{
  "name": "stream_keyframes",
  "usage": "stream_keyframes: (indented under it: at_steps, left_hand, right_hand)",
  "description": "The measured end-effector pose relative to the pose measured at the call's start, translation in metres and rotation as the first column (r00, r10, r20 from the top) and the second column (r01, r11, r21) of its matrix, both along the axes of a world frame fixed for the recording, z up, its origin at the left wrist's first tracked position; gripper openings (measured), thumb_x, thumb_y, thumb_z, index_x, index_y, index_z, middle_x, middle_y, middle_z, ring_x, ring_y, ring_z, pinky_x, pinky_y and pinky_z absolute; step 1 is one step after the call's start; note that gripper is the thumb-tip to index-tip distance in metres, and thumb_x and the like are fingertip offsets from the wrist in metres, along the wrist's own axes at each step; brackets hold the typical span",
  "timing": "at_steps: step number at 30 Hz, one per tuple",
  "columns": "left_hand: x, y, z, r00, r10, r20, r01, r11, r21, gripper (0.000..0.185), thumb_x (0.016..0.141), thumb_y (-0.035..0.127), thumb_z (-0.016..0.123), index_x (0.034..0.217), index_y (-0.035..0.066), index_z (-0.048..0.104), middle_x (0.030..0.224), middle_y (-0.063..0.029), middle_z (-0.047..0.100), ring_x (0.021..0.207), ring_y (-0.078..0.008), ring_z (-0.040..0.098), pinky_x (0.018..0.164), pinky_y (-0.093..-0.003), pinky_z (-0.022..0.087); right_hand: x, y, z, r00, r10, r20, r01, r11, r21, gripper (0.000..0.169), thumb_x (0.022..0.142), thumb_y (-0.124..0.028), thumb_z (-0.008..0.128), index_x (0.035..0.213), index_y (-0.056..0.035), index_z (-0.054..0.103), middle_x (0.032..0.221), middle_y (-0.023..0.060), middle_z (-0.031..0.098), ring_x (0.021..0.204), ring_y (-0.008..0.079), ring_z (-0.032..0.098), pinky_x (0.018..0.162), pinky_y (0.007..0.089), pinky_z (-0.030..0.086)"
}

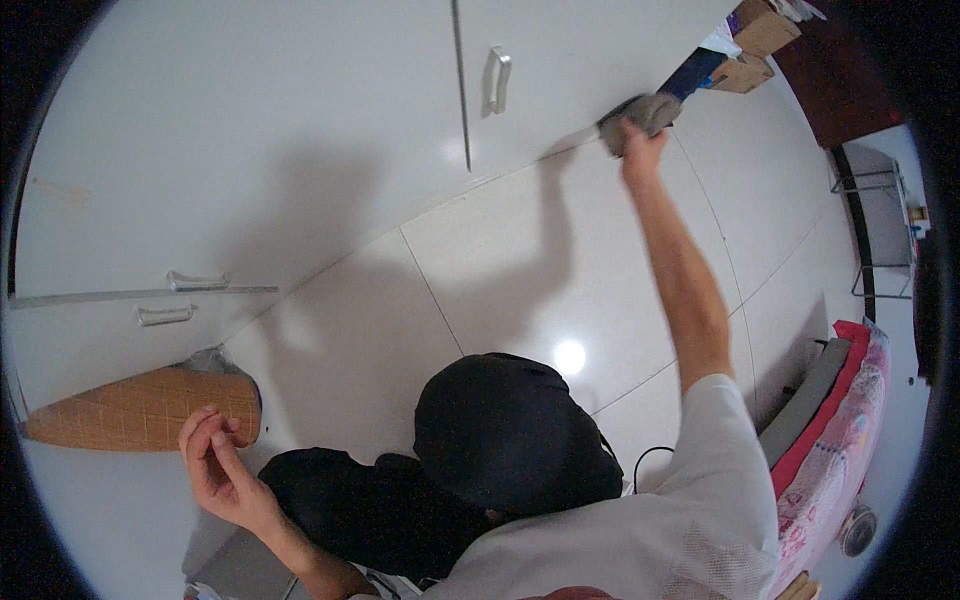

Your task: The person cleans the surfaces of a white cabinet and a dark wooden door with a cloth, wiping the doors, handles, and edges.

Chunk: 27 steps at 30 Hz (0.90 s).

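Observation:
My right arm reaches far forward, and my right hand (643, 151) grips a bunched grey cloth (646, 114). The cloth is slightly blurred and sits against the bottom edge of a white cabinet (360, 90), near its right corner. Over on the left, my left hand (221, 476) is raised with its fingers loosely curled and nothing visible in it. Behind that hand is a brown, grid-patterned flat item (135, 412), possibly a mat, beside the cabinet. My bent knees in black trousers (510, 427) fill the lower middle of the view.
Metal handles (500, 79) stick out from the cabinet front. Cardboard boxes (739, 73) stand past its right corner. Pale floor tiles (480, 277) lie before me. A pink floral cover (832, 472) lies along the right, and a black cable (651, 452) curves near my right side.

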State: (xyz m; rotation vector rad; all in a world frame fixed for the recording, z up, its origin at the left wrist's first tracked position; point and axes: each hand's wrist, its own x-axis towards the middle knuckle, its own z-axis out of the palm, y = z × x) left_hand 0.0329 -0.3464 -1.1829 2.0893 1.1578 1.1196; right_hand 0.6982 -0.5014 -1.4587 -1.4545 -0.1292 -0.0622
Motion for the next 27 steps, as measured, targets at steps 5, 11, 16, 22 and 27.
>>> stream_keyframes:
  at_steps: [5, 11, 16, 22, 27]
  left_hand:
    - [-0.009, -0.009, 0.004, 0.998, 0.068, -0.015, -0.068, 0.997, 0.031, 0.014, 0.103, 0.003, 0.054, 0.106, -0.003, 0.066, 0.117, -0.0138, 0.064, 0.084, -0.0135, 0.062, 0.065, -0.0226, 0.046]
    - [-0.017, 0.002, -0.002, 0.995, 0.095, -0.035, -0.095, 0.995, 0.0, 0.014, 0.102, 0.003, 0.054, 0.107, -0.003, 0.066, 0.118, -0.0135, 0.064, 0.085, -0.0135, 0.062, 0.066, -0.022, 0.045]
    - [-0.015, 0.007, -0.003, 0.993, 0.114, 0.037, -0.114, 0.993, -0.009, 0.014, 0.103, 0.004, 0.054, 0.108, -0.004, 0.065, 0.118, -0.0136, 0.064, 0.086, -0.0148, 0.062, 0.067, -0.0222, 0.047]
    - [-0.02, 0.017, -0.007, 1.0, 0.004, 0.017, -0.004, 1.0, 0.028, 0.013, 0.102, 0.005, 0.055, 0.106, -0.002, 0.065, 0.114, -0.0145, 0.064, 0.083, -0.0156, 0.061, 0.063, -0.0242, 0.047]
    - [-0.024, 0.057, -0.038, 1.0, -0.01, 0.025, 0.011, 0.998, -0.057, 0.014, 0.101, 0.002, 0.055, 0.11, -0.001, 0.065, 0.117, -0.0158, 0.064, 0.088, -0.0196, 0.063, 0.069, -0.0286, 0.054]
  right_hand:
    - [-0.24, 0.122, -0.069, 0.787, 0.273, -0.553, -0.215, 0.962, 0.169, 0.067, 0.079, -0.001, 0.071, 0.135, -0.0029, 0.034, 0.125, 0.0145, 0.055, 0.109, 0.0268, 0.058, 0.092, 0.0416, 0.053]
    - [-0.455, 0.174, -0.042, -0.01, 0.861, -0.509, -0.706, 0.354, 0.614, 0.077, 0.085, -0.01, 0.079, 0.148, -0.0016, 0.034, 0.14, 0.0175, 0.053, 0.125, 0.031, 0.057, 0.105, 0.0432, 0.05]
    - [-0.425, 0.167, -0.011, -0.094, 0.77, -0.631, -0.669, 0.42, 0.613, 0.059, 0.09, -0.015, 0.075, 0.139, 0.0007, 0.047, 0.134, 0.0157, 0.059, 0.119, 0.0292, 0.061, 0.105, 0.0446, 0.05]
    - [-0.202, 0.1, -0.06, 0.495, 0.5, -0.711, -0.285, 0.866, 0.41, 0.031, 0.095, -0.016, 0.062, 0.122, 0.0001, 0.059, 0.116, 0.0149, 0.067, 0.107, 0.0302, 0.066, 0.098, 0.0457, 0.054]
    - [-0.053, -0.008, 0.081, 0.9, 0.213, -0.381, -0.081, 0.94, 0.332, 0.052, 0.09, 0.0, 0.067, 0.137, -0.0031, 0.045, 0.126, 0.0159, 0.062, 0.113, 0.0338, 0.065, 0.092, 0.0482, 0.059]
